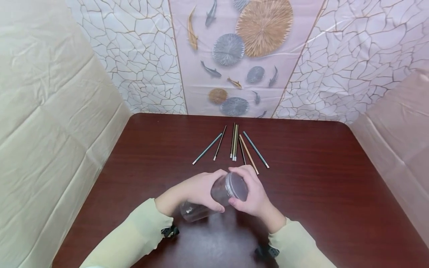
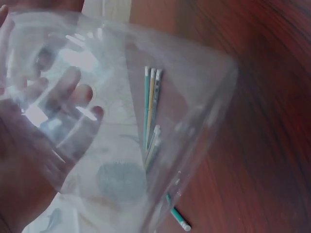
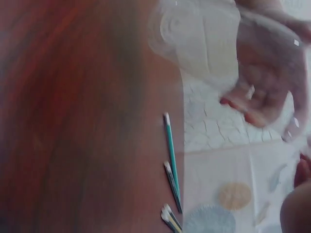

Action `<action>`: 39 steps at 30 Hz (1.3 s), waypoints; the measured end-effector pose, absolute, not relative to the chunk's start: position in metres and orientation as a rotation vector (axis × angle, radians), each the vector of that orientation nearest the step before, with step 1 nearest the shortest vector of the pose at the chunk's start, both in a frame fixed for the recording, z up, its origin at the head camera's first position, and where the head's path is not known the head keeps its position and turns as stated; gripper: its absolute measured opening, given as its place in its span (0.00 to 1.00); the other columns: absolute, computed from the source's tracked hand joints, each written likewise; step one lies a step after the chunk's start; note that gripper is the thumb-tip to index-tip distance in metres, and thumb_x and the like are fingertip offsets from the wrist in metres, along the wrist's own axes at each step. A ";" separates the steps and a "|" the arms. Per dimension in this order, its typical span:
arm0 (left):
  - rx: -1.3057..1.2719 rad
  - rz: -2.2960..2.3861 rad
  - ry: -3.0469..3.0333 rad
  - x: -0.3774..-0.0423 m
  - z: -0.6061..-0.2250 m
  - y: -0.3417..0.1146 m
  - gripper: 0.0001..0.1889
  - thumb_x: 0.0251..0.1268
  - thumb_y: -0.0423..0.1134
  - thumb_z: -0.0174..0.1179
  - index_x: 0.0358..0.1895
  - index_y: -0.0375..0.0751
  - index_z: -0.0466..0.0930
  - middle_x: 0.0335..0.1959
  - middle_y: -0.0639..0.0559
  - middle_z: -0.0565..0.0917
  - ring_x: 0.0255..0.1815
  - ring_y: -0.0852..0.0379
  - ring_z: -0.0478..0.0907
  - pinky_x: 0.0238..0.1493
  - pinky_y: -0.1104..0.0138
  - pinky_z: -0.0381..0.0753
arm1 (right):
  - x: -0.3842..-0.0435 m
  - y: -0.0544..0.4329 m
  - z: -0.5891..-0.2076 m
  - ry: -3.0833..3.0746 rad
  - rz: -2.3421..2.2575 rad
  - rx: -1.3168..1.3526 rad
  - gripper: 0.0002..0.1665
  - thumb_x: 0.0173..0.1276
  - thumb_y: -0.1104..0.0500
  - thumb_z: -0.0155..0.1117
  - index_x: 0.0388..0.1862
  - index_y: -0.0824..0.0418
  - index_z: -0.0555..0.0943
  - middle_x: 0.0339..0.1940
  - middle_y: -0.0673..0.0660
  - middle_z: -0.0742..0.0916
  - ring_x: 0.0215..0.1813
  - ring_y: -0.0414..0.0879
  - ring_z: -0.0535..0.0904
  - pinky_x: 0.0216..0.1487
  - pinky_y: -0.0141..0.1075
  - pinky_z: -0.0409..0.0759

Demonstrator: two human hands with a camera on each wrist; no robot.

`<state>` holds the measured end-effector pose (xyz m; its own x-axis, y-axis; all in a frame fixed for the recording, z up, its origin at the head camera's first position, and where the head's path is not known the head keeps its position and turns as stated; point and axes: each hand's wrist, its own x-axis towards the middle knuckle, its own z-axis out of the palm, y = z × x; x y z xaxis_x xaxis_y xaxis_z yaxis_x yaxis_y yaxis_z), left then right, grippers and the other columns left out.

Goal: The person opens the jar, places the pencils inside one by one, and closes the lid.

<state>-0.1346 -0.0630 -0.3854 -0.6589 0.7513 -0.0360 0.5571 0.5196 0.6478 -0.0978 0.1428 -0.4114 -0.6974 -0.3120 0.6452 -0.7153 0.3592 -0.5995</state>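
Observation:
In the head view a clear plastic jar [image 1: 196,213] is held tilted over the near middle of the table, its capped end up and to the right. My left hand [image 1: 199,190] grips the jar's body, thumb on the near side. The right hand [image 1: 254,195] holds the round lid [image 1: 238,186] by its ridged rim, fingers on the far side and thumb on the near side. Through the clear wall of the jar [image 2: 204,87], the left wrist view shows the left fingers curled around it. In the right wrist view the right hand [image 3: 297,206] shows only at the edge.
Several pencils with white erasers lie spread beyond the hands, among them a blue-green pencil [image 1: 207,149] at left, another blue-green pencil [image 1: 256,149] at right and an orange pencil [image 1: 248,153]. The dark red table [image 1: 318,178] meets a patterned backdrop [image 1: 218,85] at its far edge.

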 end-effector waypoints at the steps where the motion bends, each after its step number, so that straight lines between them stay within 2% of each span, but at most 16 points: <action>1: 1.082 0.896 2.441 -0.135 -0.386 -0.065 0.42 0.35 0.54 0.73 0.59 0.51 0.65 0.44 0.59 0.78 0.42 0.64 0.74 0.43 0.68 0.74 | -0.098 0.145 -0.410 -2.221 1.300 0.933 0.50 0.54 0.29 0.61 0.63 0.65 0.68 0.53 0.61 0.76 0.54 0.51 0.68 0.51 0.36 0.70; 4: 1.057 0.935 2.509 -0.136 -0.386 -0.068 0.43 0.34 0.55 0.73 0.60 0.50 0.65 0.47 0.58 0.77 0.46 0.63 0.73 0.47 0.66 0.73 | -0.100 0.151 -0.407 -2.254 1.376 0.957 0.64 0.50 0.24 0.56 0.70 0.69 0.56 0.62 0.64 0.71 0.60 0.53 0.66 0.56 0.36 0.66; 7: 1.029 0.937 2.671 -0.137 -0.387 -0.068 0.45 0.33 0.57 0.73 0.61 0.47 0.66 0.51 0.55 0.76 0.51 0.59 0.71 0.50 0.62 0.73 | -0.101 0.152 -0.406 -2.241 1.464 0.873 0.66 0.52 0.22 0.50 0.71 0.72 0.49 0.62 0.69 0.69 0.57 0.56 0.67 0.51 0.39 0.67; 11: 1.043 0.820 2.896 -0.138 -0.389 -0.067 0.46 0.31 0.60 0.72 0.60 0.46 0.67 0.50 0.52 0.76 0.51 0.55 0.71 0.49 0.59 0.74 | -0.100 0.146 -0.406 -2.286 1.495 0.663 0.59 0.59 0.24 0.42 0.69 0.71 0.53 0.57 0.68 0.71 0.50 0.57 0.68 0.45 0.37 0.68; 15: 1.132 0.661 3.030 -0.136 -0.392 -0.064 0.46 0.31 0.62 0.71 0.58 0.44 0.68 0.44 0.50 0.78 0.45 0.53 0.73 0.43 0.59 0.76 | -0.098 0.137 -0.404 -2.354 1.535 0.531 0.56 0.60 0.25 0.43 0.68 0.70 0.57 0.52 0.66 0.71 0.48 0.56 0.68 0.47 0.39 0.67; 18: 1.185 0.563 3.094 -0.133 -0.393 -0.061 0.46 0.31 0.63 0.69 0.58 0.42 0.68 0.42 0.49 0.78 0.41 0.52 0.74 0.39 0.60 0.77 | -0.098 0.133 -0.402 -2.405 1.556 0.440 0.48 0.63 0.36 0.58 0.66 0.70 0.60 0.51 0.65 0.71 0.48 0.54 0.68 0.48 0.41 0.67; 21: 1.215 0.513 3.122 -0.131 -0.393 -0.060 0.46 0.32 0.64 0.69 0.57 0.42 0.69 0.41 0.49 0.78 0.40 0.52 0.74 0.38 0.61 0.76 | -0.097 0.132 -0.400 -2.434 1.598 0.361 0.42 0.57 0.54 0.68 0.66 0.68 0.62 0.52 0.63 0.73 0.49 0.51 0.68 0.48 0.39 0.68; 23: 1.214 0.519 3.114 -0.130 -0.394 -0.060 0.46 0.31 0.64 0.69 0.57 0.42 0.69 0.41 0.50 0.78 0.40 0.52 0.73 0.38 0.61 0.76 | -0.094 0.132 -0.393 -2.425 1.599 0.377 0.42 0.52 0.64 0.68 0.65 0.70 0.63 0.52 0.64 0.74 0.50 0.53 0.69 0.48 0.38 0.69; 28: 1.173 0.579 3.040 -0.129 -0.391 -0.061 0.45 0.31 0.64 0.70 0.57 0.43 0.69 0.43 0.51 0.78 0.42 0.53 0.73 0.41 0.61 0.76 | -0.094 0.137 -0.393 -2.330 1.564 0.663 0.46 0.48 0.69 0.65 0.67 0.69 0.59 0.58 0.65 0.74 0.55 0.57 0.70 0.51 0.38 0.68; 31: 1.151 0.609 3.007 -0.128 -0.389 -0.063 0.45 0.31 0.62 0.70 0.57 0.43 0.69 0.44 0.50 0.78 0.43 0.53 0.73 0.42 0.60 0.76 | -0.096 0.141 -0.401 -2.273 1.573 0.807 0.51 0.48 0.70 0.65 0.71 0.66 0.53 0.65 0.67 0.70 0.60 0.60 0.67 0.57 0.40 0.65; 34: 1.150 0.624 3.012 -0.129 -0.390 -0.063 0.45 0.31 0.62 0.71 0.57 0.43 0.69 0.43 0.50 0.78 0.43 0.53 0.73 0.42 0.60 0.76 | -0.097 0.142 -0.403 -2.270 1.604 0.768 0.51 0.52 0.67 0.63 0.72 0.66 0.49 0.68 0.68 0.65 0.62 0.64 0.63 0.60 0.46 0.62; 36: 1.158 0.595 3.045 -0.130 -0.392 -0.063 0.45 0.31 0.63 0.70 0.57 0.43 0.69 0.43 0.50 0.78 0.43 0.53 0.73 0.41 0.60 0.76 | -0.097 0.141 -0.405 -2.305 1.617 0.662 0.48 0.58 0.62 0.63 0.72 0.67 0.49 0.66 0.68 0.65 0.61 0.64 0.64 0.57 0.51 0.63; 39: 1.191 0.520 3.122 -0.132 -0.395 -0.063 0.46 0.30 0.65 0.69 0.57 0.43 0.69 0.41 0.49 0.78 0.41 0.52 0.74 0.39 0.59 0.77 | -0.098 0.139 -0.405 -2.405 1.595 0.513 0.40 0.67 0.52 0.58 0.70 0.67 0.54 0.60 0.67 0.68 0.54 0.60 0.67 0.52 0.52 0.67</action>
